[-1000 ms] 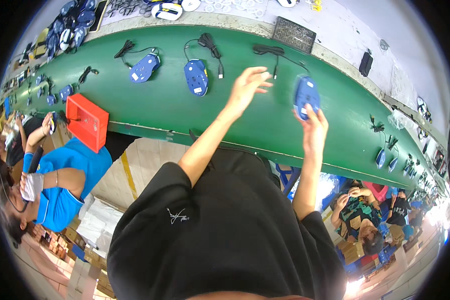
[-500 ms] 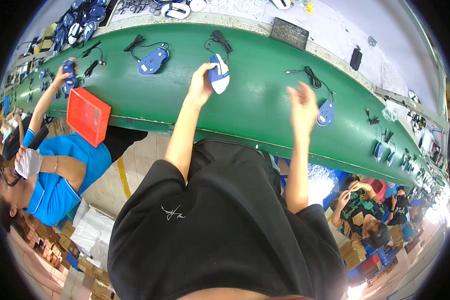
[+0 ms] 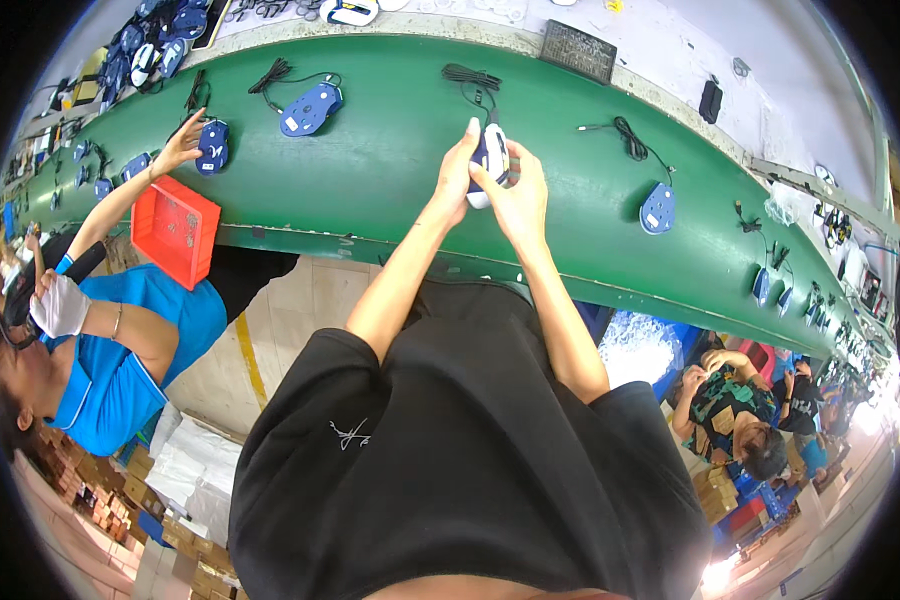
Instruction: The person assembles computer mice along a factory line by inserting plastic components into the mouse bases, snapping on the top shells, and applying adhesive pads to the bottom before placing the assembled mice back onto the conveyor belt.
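Observation:
A blue-and-white corded computer mouse is held between my two hands over the green belt. My left hand grips its left side, thumb along the edge. From the right, my right hand closes on it, with the thumb across the near part and fingers around the far right side. A black cable runs from the mouse's far end to a coiled bundle lying on the belt. The fingers hide part of the mouse's body.
Blue mice lie bottom up with coiled cables at the left and right. A red bin stands at the belt's near left edge. A co-worker's hand reaches toward another mouse. A dark grey block rests at the far edge.
My right hand has come left from beside the right-hand mouse and taken hold of the one in my left hand. That mouse has moved right and turned. The co-worker's hand has shifted right, letting go of a mouse.

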A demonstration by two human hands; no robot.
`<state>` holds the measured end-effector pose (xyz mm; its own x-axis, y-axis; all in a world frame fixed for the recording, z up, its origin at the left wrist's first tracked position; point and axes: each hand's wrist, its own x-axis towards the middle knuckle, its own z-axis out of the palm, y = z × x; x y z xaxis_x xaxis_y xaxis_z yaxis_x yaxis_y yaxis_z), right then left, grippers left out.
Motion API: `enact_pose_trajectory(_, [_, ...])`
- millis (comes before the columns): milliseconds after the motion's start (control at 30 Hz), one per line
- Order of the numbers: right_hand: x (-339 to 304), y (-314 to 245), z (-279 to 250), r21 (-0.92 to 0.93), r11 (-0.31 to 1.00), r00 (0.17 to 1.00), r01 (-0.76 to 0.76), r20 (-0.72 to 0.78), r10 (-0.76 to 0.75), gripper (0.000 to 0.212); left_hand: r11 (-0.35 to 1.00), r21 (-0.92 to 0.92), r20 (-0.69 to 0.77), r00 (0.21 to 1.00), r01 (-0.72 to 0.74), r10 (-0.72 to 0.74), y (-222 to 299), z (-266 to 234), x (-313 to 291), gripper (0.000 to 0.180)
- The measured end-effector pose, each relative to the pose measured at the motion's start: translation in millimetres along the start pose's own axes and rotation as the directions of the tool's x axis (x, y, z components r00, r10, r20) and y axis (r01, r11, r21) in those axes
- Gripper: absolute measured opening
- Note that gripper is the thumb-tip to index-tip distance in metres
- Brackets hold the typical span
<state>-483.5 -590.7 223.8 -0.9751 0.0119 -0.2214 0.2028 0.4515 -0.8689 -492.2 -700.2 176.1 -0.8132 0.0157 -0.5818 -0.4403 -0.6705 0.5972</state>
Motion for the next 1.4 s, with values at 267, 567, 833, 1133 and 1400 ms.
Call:
enact_pose_trajectory(267, [3.4, 5.8, -7.5, 0.093, 0.996, 0.999, -0.006, -0.037, 0.009, 0.061, 0.977, 0.193, -0.114, 0.988, -0.085, 0.109, 1.7, 3.0, 2.1, 0.047])
enact_pose_trajectory(567, [29.3, 54.2, -25.7, -0.51, 0.833, 0.937, 0.214, -0.133, -0.322, 0.049, 0.982, -0.176, 0.069, 0.996, 0.072, -0.061, 15.5, -15.8, -5.3, 0.049])
enact_pose_trajectory(833, [30.7, 9.3, 24.8, -0.038, 0.975, 0.971, 0.22, 0.107, -0.215, 0.023, 0.973, 0.221, -0.096, 0.992, -0.059, 0.082, 3.5, -25.0, -4.7, 0.037])
enact_pose_trajectory(1133, [32.8, -9.8, 46.5, -0.268, 0.917, 0.952, 0.296, 0.158, -0.261, 0.021, 0.941, 0.305, -0.346, 0.903, -0.149, 0.255, -10.7, -33.0, 9.6, 0.03])
enact_pose_trajectory(1400, [57.2, 0.5, 59.0, -0.488, 0.797, 0.933, 0.356, 0.143, -0.329, 0.016, 0.934, -0.278, -0.511, 0.858, -0.225, 0.055, 8.8, -74.1, 7.8, 0.04])
